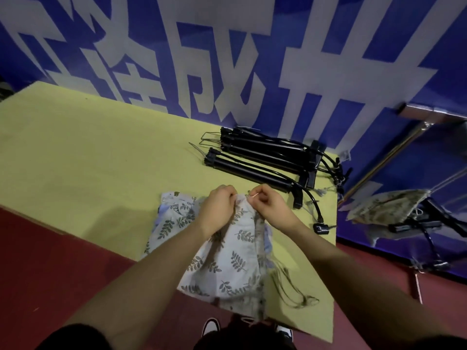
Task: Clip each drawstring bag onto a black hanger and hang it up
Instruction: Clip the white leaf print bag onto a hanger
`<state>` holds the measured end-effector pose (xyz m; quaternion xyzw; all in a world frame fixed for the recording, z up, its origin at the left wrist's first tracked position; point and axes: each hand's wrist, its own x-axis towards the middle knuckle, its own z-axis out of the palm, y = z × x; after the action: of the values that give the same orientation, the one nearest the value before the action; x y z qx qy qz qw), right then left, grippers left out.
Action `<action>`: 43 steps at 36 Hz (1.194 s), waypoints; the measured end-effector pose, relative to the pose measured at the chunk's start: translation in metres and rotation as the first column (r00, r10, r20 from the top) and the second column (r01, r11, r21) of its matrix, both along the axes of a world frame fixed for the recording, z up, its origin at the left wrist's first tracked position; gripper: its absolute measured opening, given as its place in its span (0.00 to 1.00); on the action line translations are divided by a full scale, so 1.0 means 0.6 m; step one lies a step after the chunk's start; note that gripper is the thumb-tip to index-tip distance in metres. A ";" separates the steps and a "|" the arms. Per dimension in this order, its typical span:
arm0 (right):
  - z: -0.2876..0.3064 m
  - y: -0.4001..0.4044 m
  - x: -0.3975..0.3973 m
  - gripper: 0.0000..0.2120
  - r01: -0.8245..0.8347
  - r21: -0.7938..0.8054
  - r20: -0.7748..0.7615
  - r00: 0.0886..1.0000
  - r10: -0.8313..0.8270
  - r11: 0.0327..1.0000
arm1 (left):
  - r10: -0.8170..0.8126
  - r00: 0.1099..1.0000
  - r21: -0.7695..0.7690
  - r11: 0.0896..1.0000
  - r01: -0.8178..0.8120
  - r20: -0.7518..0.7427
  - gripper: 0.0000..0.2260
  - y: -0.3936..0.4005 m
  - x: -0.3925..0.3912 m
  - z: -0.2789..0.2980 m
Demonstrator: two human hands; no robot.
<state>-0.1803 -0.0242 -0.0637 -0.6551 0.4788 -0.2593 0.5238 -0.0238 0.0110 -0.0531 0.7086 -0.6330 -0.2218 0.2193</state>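
A leaf-print drawstring bag (235, 251) lies at the table's (75, 152) near edge, its top hem pinched by both hands: the left hand (218, 205) curled over the fabric, the right hand (271, 207) just beside it at 3 o'clock. Black hangers (265, 157) lie stacked at 1 o'clock.
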 end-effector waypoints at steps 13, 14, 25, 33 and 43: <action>0.059 -0.049 0.034 0.12 0.122 -0.139 -0.092 0.986 -0.136 0.983 | -0.084 0.992 -0.195 0.975 0.102 0.097 0.07 -0.023 0.013 0.073; 0.061 -0.053 0.034 0.12 0.130 -0.135 -0.092 0.985 -0.143 0.982 | -0.115 0.984 -0.190 0.972 0.139 0.133 0.07 -0.021 0.009 0.079; 0.063 -0.059 0.005 0.04 0.104 0.085 -0.011 0.995 -0.104 0.991 | -0.119 0.895 0.068 0.993 0.099 0.429 0.18 -0.024 -0.063 0.041; 0.036 -0.045 -0.011 0.13 -0.084 0.258 -0.071 0.992 0.105 0.963 | -0.023 0.966 0.068 0.998 0.006 0.259 0.12 -0.023 -0.023 0.036; 0.004 -0.064 0.008 0.05 0.102 -0.012 -0.174 0.979 -0.103 0.995 | -0.195 0.912 0.112 0.980 0.165 0.360 0.24 -0.005 0.014 0.033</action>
<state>-0.1757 -0.0629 -0.0611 -0.6506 0.5555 -0.2283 0.4648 -0.0155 0.0083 -0.0331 0.6843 -0.7162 -0.1288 0.0466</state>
